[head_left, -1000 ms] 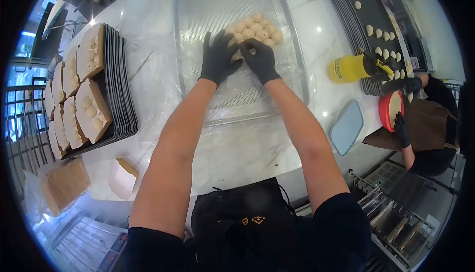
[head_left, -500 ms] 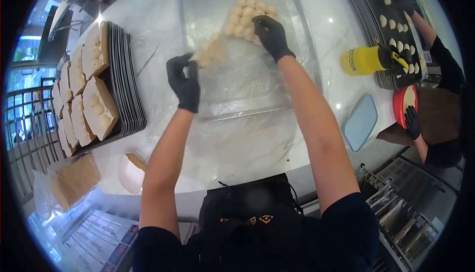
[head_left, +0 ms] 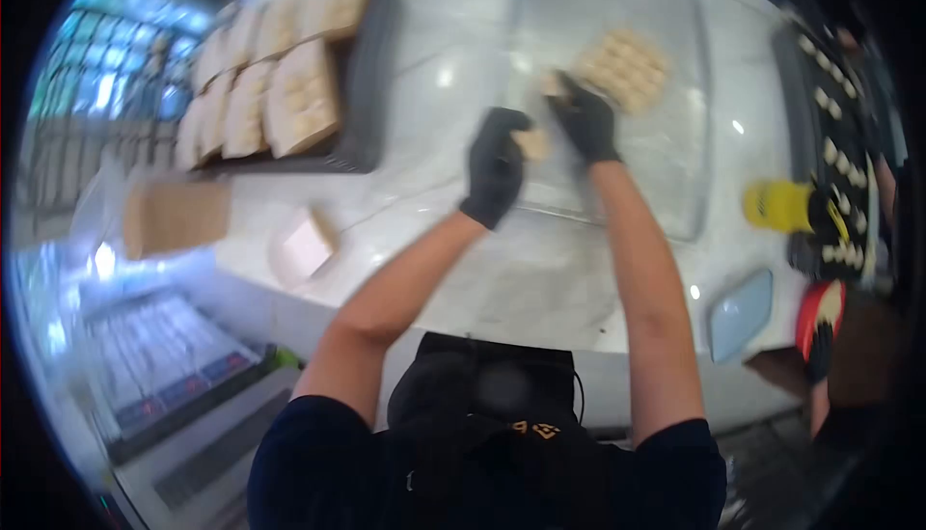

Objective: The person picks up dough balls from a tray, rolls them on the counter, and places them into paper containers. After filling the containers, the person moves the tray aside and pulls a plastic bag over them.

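The view is smeared by motion. My left hand [head_left: 495,168], in a black glove, is closed over the near left edge of the large clear tray, with a pale dough piece [head_left: 530,144] at its fingers. Just to the right, my right hand [head_left: 586,123], also black-gloved, has its fingers pinched together. A small pale dough piece [head_left: 554,84] shows at its fingertips. Beyond my right hand, a cluster of round pale dough balls [head_left: 627,69] lies in the tray [head_left: 666,188].
Left are cardboard boxes of dough balls [head_left: 302,101] on stacked dark trays [head_left: 371,77]. A small carton [head_left: 307,245] and brown package [head_left: 178,217] sit nearer. Right are a yellow bottle [head_left: 776,205], blue lid [head_left: 741,316], dark dough trays [head_left: 805,144] and a co-worker's gloved hand [head_left: 821,352] at a red bowl [head_left: 808,313].
My view has turned left, so the table's things appear farther right. My hands have come closer together, and the dough at my left hand is now a smaller piece away from the cluster.
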